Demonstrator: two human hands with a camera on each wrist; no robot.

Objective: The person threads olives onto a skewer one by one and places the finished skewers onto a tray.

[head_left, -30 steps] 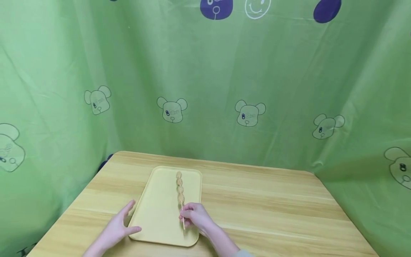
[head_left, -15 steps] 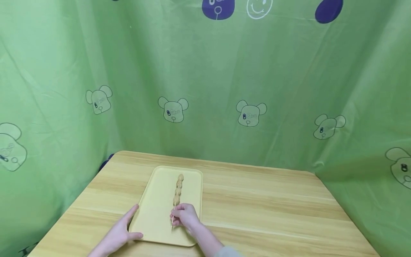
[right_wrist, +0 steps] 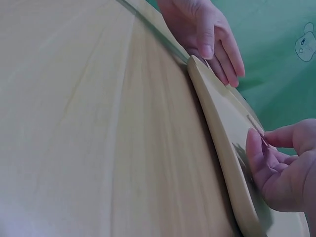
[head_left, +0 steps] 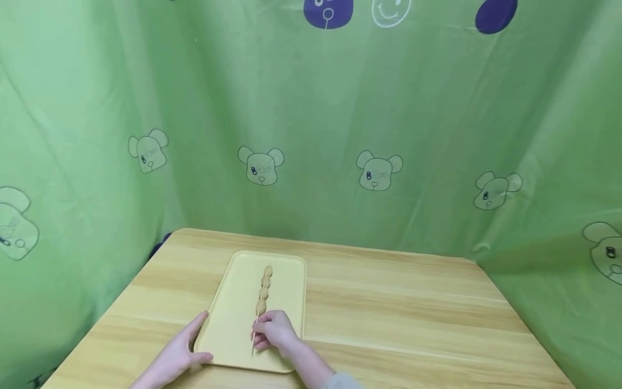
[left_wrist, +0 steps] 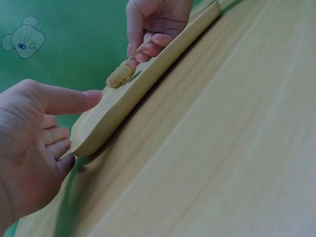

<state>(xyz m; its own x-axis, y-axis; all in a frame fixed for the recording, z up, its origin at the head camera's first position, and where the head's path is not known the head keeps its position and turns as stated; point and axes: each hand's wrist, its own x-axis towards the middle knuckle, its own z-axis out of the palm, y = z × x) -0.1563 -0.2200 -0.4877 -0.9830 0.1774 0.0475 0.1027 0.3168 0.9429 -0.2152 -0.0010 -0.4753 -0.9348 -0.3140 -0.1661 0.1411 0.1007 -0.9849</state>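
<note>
A skewer (head_left: 264,293) threaded with several brown, rounded pieces lies along the tray or just above it; I cannot tell which. My right hand (head_left: 278,330) pinches its bare stick between thumb and fingers, the stick's end poking out below. At the near left corner of the pale yellow tray (head_left: 228,329), my left hand (head_left: 177,354) is spread, thumb by the front rim and fingers by the left side. In the left wrist view the brown pieces (left_wrist: 121,74) stand beyond the tray's edge, and the left fingertips reach the tray's end.
The tray stands on the left part of a wood-grain table (head_left: 413,313). A green curtain (head_left: 311,108) printed with bear heads hangs behind the table and along both sides.
My right hand has moved left and slightly toward me with the skewer, whose lower end now points leftward. My left hand has come in against the tray's corner.
</note>
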